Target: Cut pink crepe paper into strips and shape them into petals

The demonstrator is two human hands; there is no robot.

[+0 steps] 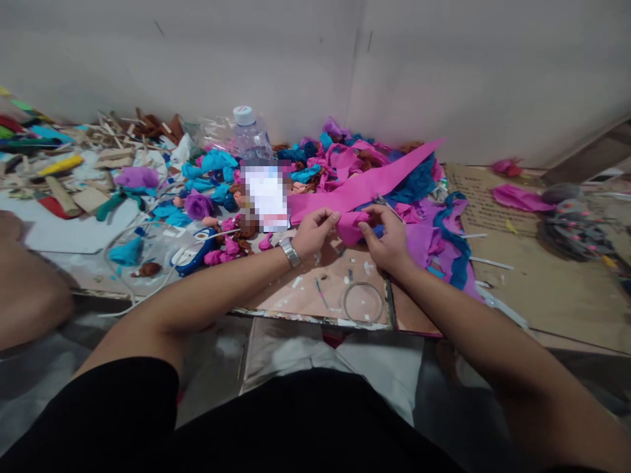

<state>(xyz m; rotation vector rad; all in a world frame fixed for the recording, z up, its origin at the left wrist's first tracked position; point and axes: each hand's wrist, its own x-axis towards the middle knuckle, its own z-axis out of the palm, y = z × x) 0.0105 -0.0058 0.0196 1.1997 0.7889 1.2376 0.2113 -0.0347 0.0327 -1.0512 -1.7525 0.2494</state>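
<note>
A long pink strip of crepe paper (374, 179) runs from the middle of the floor up toward the right. My left hand (314, 231), with a metal watch at the wrist, pinches its near end with closed fingers. My right hand (386, 238) is closed on the same folded end just to the right, and the two hands almost touch. Below them lies a brown cardboard sheet (305, 295) with a thin wire ring (363, 302) on it.
Pink, blue and purple paper scraps and paper flowers (197, 205) are heaped behind the hands. A clear plastic bottle (250, 135) stands near the wall. Wooden sticks and offcuts (113, 135) lie at far left. A blue glue gun (197, 255) and white cable are left of centre. Cardboard (542, 282) covers the floor on the right.
</note>
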